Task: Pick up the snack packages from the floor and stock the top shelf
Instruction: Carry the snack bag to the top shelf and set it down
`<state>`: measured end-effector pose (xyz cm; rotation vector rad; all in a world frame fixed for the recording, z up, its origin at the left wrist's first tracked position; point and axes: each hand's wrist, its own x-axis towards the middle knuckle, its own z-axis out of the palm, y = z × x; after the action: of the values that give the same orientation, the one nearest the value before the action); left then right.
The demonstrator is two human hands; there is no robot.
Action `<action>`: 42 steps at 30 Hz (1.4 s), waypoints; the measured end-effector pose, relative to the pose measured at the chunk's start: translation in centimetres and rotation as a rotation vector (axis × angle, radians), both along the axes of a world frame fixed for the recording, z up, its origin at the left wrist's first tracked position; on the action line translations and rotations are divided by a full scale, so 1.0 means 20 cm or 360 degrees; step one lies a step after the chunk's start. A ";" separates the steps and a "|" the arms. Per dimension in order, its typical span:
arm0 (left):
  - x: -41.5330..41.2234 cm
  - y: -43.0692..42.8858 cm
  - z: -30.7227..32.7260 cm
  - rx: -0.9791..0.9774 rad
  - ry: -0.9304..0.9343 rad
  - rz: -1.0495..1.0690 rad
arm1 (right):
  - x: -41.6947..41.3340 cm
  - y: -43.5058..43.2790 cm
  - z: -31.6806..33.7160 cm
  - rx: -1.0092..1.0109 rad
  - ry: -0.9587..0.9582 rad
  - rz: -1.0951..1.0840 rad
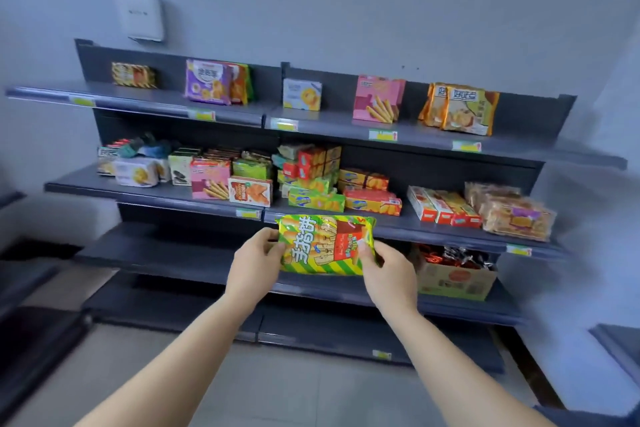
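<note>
A green-and-yellow striped snack package (323, 244) is held up in front of the shelving unit, level with the second shelf's edge. My left hand (254, 265) grips its left end and my right hand (389, 270) grips its right end, thumbs on the front. The grey top shelf (166, 99) stretches across the unit above, carrying a small striped box (133, 74), a purple box (207, 81), a pale box (302, 94), a pink box (378, 99) and orange bags (459, 109), with wide gaps between them.
The second shelf (433, 229) is crowded with several snack boxes and bags. An open cardboard box (455, 277) of dark wrappers stands on the third shelf at the right. A white wall box (140, 14) hangs above the unit. Tiled floor lies below.
</note>
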<state>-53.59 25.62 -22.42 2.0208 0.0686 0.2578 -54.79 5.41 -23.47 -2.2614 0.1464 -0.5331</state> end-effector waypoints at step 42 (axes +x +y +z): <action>2.19 2.20 0.66 -0.0028 -0.0382 0.0754 | 2.65 2.29 0.67 0.0225 -0.0278 0.0784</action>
<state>-9.88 69.54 -9.21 1.9196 0.3988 0.7926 -1.70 51.18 -10.08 -2.0024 -0.4371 -0.4338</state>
